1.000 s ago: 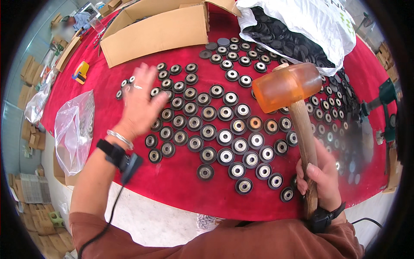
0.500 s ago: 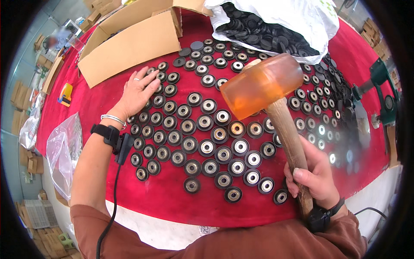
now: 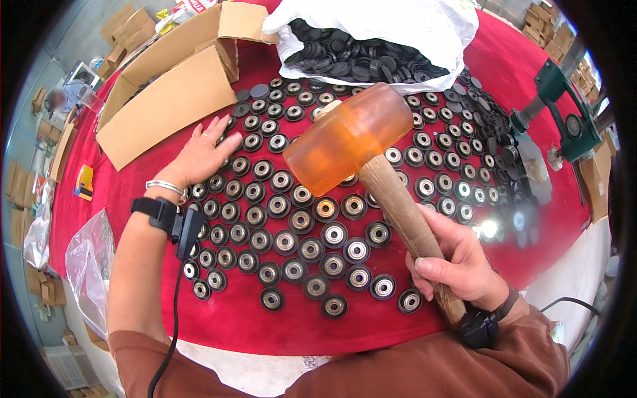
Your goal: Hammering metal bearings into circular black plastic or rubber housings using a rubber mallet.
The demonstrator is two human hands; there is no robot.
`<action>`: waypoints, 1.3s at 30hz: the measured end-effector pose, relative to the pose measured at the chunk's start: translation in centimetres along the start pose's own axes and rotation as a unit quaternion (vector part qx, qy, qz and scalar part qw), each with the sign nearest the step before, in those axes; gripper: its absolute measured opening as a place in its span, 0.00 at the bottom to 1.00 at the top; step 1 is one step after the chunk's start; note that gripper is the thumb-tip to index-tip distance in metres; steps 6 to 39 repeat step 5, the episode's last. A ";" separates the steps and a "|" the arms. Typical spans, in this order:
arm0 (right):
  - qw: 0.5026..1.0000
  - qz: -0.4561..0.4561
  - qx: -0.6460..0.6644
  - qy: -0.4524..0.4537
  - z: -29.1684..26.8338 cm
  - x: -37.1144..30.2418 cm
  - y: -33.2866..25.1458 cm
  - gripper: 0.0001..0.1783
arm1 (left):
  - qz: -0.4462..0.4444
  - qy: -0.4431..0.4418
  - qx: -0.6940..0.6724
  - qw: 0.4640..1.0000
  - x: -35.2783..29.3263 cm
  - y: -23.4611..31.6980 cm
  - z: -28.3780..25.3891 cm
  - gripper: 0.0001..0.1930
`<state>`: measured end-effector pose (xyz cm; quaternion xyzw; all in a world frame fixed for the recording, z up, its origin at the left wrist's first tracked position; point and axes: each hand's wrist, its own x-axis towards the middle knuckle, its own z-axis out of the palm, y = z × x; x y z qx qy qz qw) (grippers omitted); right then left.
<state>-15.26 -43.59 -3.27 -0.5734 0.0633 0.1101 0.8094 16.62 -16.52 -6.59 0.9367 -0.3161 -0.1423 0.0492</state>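
Observation:
My right hand (image 3: 458, 260) is wrapped round the wooden handle of a mallet (image 3: 352, 138) with a translucent orange head. The mallet is raised at a slant, and its head hides some of the pieces beneath. My left hand (image 3: 203, 154) lies flat with fingers stretched, resting at the far left edge of the spread pieces, close to the cardboard box. Many round black pieces with metal bearings (image 3: 334, 234) in their centres cover the red cloth (image 3: 292, 335) between my arms. Most of them lie flat with the metal side up.
An open cardboard box (image 3: 169, 109) stands at the far left. Behind the pieces, a white sack (image 3: 405, 20) spills plain black discs (image 3: 371, 58). A green metal tool (image 3: 567, 113) stands at the right. A yellow tape measure (image 3: 84, 182) and a clear plastic bag (image 3: 91, 265) are at the left.
The whole view has shifted, so the table's contents appear farther left and slightly lower. The mallet head has moved left with my right hand. My left hand stays by the same pieces.

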 end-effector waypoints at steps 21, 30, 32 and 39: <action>1.000 -0.024 0.010 0.004 -0.2 -0.2 -0.2 0.38 | 0.016 -0.022 -0.071 0.997 -2.6 2.0 -0.3 0.39; 1.000 -0.024 0.010 0.004 -0.2 -0.2 -0.2 0.38 | 0.016 -0.022 -0.071 0.997 -2.6 2.0 -0.3 0.39; 1.000 -0.024 0.010 0.004 -0.2 -0.2 -0.2 0.38 | 0.016 -0.022 -0.071 0.997 -2.6 2.0 -0.3 0.39; 1.000 -0.024 0.010 0.004 -0.2 -0.2 -0.2 0.38 | 0.016 -0.022 -0.071 0.997 -2.6 2.0 -0.3 0.39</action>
